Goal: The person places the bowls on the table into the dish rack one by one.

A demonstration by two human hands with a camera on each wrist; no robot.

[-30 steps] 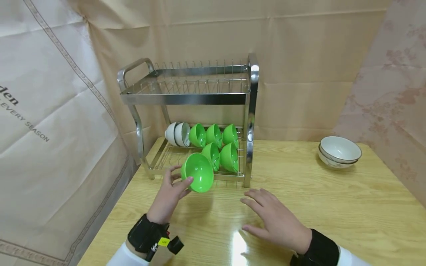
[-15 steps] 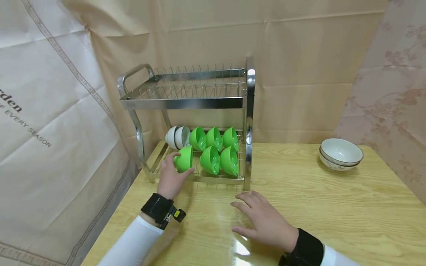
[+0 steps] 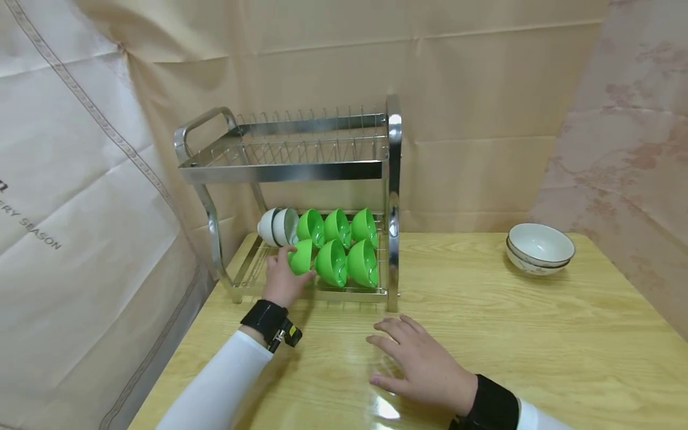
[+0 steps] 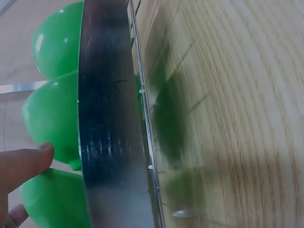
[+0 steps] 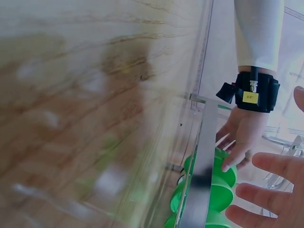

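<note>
At the left end of the front row on the rack's lower tier, my left hand (image 3: 280, 279) grips a green bowl (image 3: 301, 257). That bowl stands on its side, and the hand hides part of it. In the left wrist view the thumb lies over the held bowl (image 4: 54, 197), behind the rack's metal front bar (image 4: 109, 123). Close to its right are two more green bowls (image 3: 331, 263), also on edge. My right hand (image 3: 421, 365) is over the table in front of the rack, holding nothing, fingers spread and slightly bent.
The steel two-tier dish rack (image 3: 285, 173) has wire dividers on top. Behind the front row stand three green bowls (image 3: 337, 227) and two white bowls (image 3: 284, 226). Two nested white bowls (image 3: 539, 246) rest at the back right of the wooden table (image 3: 484, 310).
My left hand has carried the green bowl from in front of the rack onto the lower tier, turning it on edge. The right hand has shifted slightly left in view.
</note>
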